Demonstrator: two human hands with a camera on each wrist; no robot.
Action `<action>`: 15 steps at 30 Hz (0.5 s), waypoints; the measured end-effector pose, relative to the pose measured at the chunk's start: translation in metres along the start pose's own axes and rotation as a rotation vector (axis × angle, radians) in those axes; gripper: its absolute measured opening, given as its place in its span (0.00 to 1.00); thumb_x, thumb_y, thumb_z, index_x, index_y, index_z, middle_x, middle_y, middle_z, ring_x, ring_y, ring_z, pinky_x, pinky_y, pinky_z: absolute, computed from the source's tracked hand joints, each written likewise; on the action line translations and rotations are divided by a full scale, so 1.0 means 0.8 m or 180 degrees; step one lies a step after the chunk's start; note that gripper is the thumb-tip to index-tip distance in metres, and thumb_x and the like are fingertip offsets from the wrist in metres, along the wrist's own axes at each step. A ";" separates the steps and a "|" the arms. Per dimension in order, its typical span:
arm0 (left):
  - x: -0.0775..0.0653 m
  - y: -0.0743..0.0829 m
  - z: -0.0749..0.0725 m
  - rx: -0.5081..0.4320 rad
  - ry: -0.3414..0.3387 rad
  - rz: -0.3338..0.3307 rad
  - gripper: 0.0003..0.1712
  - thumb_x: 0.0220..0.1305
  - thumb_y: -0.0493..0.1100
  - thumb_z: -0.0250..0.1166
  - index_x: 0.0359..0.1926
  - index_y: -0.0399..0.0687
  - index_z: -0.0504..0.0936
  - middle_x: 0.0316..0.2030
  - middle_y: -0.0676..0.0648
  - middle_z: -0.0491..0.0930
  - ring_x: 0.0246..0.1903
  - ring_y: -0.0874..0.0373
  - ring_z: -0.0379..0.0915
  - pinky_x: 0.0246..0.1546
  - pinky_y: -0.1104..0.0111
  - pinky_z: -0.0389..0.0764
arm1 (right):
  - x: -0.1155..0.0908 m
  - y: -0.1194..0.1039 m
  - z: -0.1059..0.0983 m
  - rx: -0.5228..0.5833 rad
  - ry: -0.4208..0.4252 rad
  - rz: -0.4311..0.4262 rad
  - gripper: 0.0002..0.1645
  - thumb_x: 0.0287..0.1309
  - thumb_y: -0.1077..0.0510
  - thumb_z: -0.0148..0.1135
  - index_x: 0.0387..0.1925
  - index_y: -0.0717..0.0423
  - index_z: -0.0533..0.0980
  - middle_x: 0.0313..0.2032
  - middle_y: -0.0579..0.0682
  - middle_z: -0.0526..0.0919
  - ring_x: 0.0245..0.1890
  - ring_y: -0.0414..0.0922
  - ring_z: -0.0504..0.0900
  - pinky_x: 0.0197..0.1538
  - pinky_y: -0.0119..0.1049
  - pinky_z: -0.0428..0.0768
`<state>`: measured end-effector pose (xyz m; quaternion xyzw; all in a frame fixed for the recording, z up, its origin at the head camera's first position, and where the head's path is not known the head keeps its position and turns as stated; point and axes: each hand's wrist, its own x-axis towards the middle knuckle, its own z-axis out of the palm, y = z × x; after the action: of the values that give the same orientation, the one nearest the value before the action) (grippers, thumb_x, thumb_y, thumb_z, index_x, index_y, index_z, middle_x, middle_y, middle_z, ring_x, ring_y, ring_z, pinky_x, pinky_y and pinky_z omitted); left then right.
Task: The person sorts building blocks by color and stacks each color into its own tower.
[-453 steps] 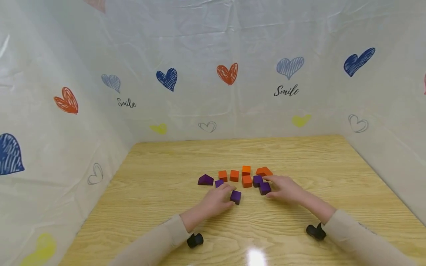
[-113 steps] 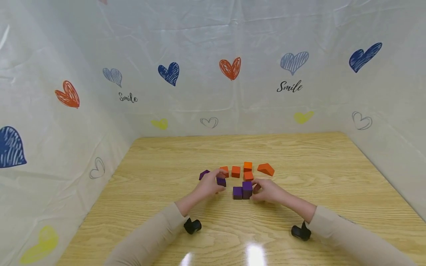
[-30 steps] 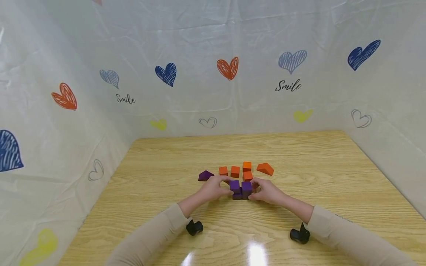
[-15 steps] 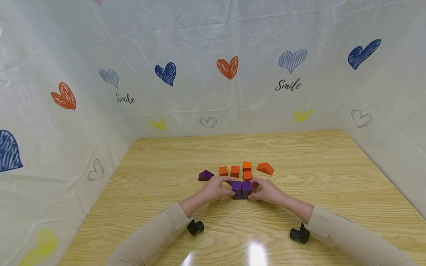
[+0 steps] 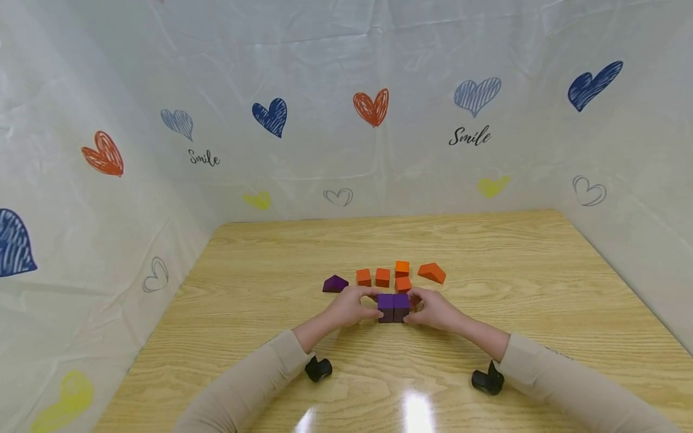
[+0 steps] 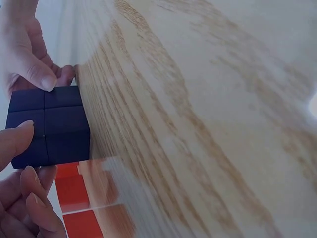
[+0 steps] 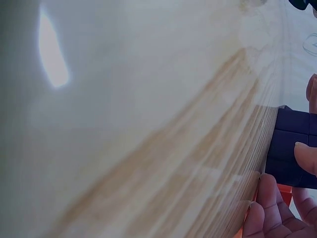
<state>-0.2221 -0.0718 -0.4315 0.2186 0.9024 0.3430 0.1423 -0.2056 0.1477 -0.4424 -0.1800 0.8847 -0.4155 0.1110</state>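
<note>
In the head view, purple cubes (image 5: 385,308) stand as two touching columns, each two high, forming a compact block. My left hand (image 5: 349,305) pinches the left column's upper cube from the left; in the left wrist view its thumb (image 6: 19,140) lies on the front face of the stack (image 6: 64,121). From the other side, my right hand (image 5: 435,310) holds the right column (image 5: 401,308), its thumb (image 7: 308,157) on the front in the right wrist view. Only thin seams show between the cubes.
Behind the stack lie orange cubes (image 5: 382,278), several in all, two of them one behind the other. An orange angled block (image 5: 431,273) lies to the right, a purple angled block (image 5: 335,284) to the left. A printed white sheet (image 5: 303,168) rises behind the wooden table (image 5: 260,252).
Earlier the purple cubes lay scattered. My left hand took one from the left, brought it over the lower left cube and lowered it flush against the right column. My right hand stayed nearly still lately.
</note>
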 end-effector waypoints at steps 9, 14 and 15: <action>-0.006 -0.003 0.001 -0.0090 0.0004 -0.0007 0.22 0.52 0.44 0.69 0.49 0.44 0.79 0.42 0.49 0.81 0.49 0.54 0.72 0.53 0.58 0.70 | 0.001 -0.001 -0.001 -0.0024 -0.0026 0.0108 0.22 0.42 0.61 0.71 0.41 0.64 0.74 0.33 0.51 0.79 0.33 0.43 0.76 0.34 0.35 0.74; -0.007 -0.004 0.001 -0.0057 0.0028 0.0028 0.20 0.53 0.45 0.69 0.47 0.44 0.80 0.41 0.49 0.81 0.48 0.54 0.73 0.52 0.59 0.70 | 0.001 -0.002 -0.001 -0.0041 -0.0020 0.0066 0.19 0.43 0.61 0.71 0.38 0.63 0.75 0.33 0.51 0.79 0.32 0.43 0.76 0.34 0.35 0.74; -0.007 -0.003 0.001 -0.0058 0.0030 0.0030 0.19 0.53 0.45 0.68 0.47 0.44 0.80 0.41 0.49 0.81 0.48 0.54 0.73 0.52 0.59 0.70 | 0.001 -0.002 -0.001 -0.0052 -0.0022 0.0057 0.19 0.43 0.61 0.71 0.38 0.63 0.75 0.33 0.50 0.79 0.32 0.43 0.76 0.34 0.35 0.74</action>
<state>-0.2180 -0.0758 -0.4335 0.2199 0.8988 0.3529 0.1384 -0.2060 0.1471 -0.4407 -0.1744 0.8892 -0.4066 0.1164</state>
